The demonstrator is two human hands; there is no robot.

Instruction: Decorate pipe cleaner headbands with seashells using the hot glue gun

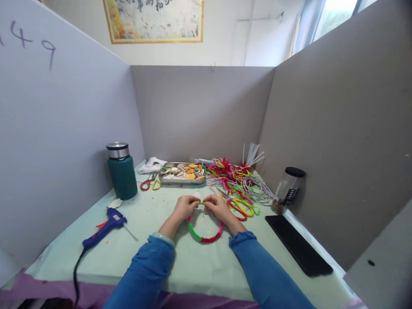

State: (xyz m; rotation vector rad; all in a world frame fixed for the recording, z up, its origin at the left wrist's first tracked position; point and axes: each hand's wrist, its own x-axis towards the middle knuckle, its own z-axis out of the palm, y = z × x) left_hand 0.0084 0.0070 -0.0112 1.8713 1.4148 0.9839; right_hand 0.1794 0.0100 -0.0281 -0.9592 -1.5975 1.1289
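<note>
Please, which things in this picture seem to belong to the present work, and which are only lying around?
Probably in the work:
multicoloured ring
lime-green piece, held at the fingertips
colourful strands
glue gun, perhaps; nobody holds it

Apparently just lying about:
teal bottle
clear jar
flat black object

A green strip (201, 203) is pinched by the left hand (184, 207) and the right hand (220, 207) at the far side of a multicoloured loop (211, 240); a blue glue gun (103, 232) is laid on the desk (203, 268) near a dark green bottle (123, 178).
</note>
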